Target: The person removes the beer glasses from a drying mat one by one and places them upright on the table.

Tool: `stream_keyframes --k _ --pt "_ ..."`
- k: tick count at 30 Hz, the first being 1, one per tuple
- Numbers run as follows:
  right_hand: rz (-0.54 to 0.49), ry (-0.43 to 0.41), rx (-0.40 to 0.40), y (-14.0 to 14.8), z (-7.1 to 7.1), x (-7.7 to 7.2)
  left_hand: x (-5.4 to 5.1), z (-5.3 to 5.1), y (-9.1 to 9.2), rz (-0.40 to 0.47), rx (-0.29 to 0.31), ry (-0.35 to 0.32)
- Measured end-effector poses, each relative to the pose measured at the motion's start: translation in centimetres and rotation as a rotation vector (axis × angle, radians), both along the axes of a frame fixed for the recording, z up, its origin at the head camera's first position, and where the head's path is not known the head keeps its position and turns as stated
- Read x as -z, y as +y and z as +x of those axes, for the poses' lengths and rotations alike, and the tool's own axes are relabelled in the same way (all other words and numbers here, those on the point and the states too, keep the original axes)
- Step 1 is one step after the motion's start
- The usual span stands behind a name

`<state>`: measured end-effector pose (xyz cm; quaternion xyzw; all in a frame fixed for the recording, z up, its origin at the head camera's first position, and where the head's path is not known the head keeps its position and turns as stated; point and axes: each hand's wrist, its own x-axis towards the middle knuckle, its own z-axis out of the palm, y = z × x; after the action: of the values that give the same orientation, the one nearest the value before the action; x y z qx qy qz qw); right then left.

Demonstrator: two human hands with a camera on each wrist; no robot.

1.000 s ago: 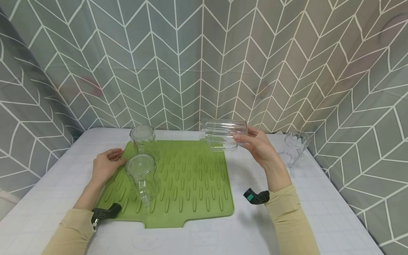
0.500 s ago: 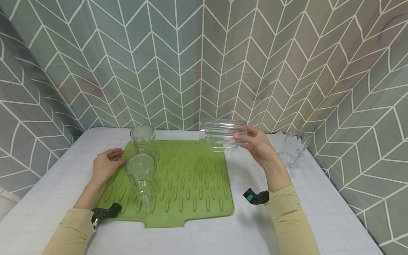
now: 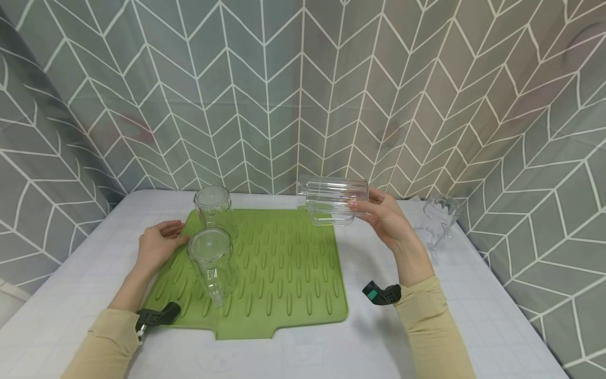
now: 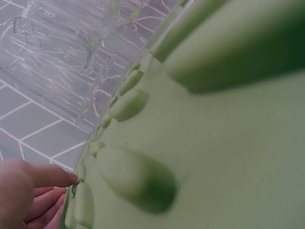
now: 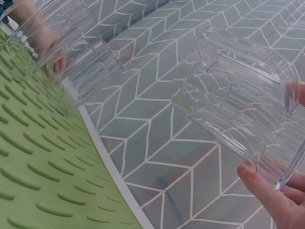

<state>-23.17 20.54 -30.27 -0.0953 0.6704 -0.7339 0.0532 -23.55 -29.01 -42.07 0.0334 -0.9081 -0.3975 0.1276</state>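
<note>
A clear glass mug (image 3: 331, 192) is held sideways above the back right of the green mat (image 3: 284, 263). My right hand (image 3: 385, 216) grips it by its right end, thumb in front. The mug's handle hangs on the lower side. In the right wrist view its ribbed wall (image 5: 238, 109) shows through. At the mat's left edge my left hand (image 3: 158, 242) rests with loosely curled fingers, and the thumb (image 4: 52, 175) touches the mat's edge in the left wrist view. Beside it stand two more glass mugs, a front one (image 3: 213, 263) and a back one (image 3: 211, 205), both upside down.
Another clear glass mug (image 3: 440, 216) stands on the white tabletop (image 3: 379, 337) at the back right, near the table's edge. A grey curtain (image 3: 265, 95) with white zigzag lines hangs close behind and on both sides. The mat has raised ridges.
</note>
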Motion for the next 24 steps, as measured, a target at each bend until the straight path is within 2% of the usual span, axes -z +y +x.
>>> stream_keyframes --k 4,8,13,17,24 --pt "-0.009 -0.001 -0.002 0.1 0.1 -0.1 -0.3 -0.1 0.0 0.006 -0.002 0.000" --pt "-0.018 0.006 -0.005 0.1 0.0 -0.1 -1.1 0.0 0.2 0.022 -0.020 0.035" --pt "-0.014 0.018 -0.007 -0.1 -0.1 0.0 -2.5 0.2 0.6 0.033 -0.057 0.100" --pt "-0.017 0.013 -0.007 -0.2 -0.1 -0.1 -3.8 0.5 0.9 0.038 -0.088 0.125" --pt "-0.037 0.002 -0.011 -0.3 0.1 -0.3 -5.8 1.0 1.9 0.070 -0.090 0.165"
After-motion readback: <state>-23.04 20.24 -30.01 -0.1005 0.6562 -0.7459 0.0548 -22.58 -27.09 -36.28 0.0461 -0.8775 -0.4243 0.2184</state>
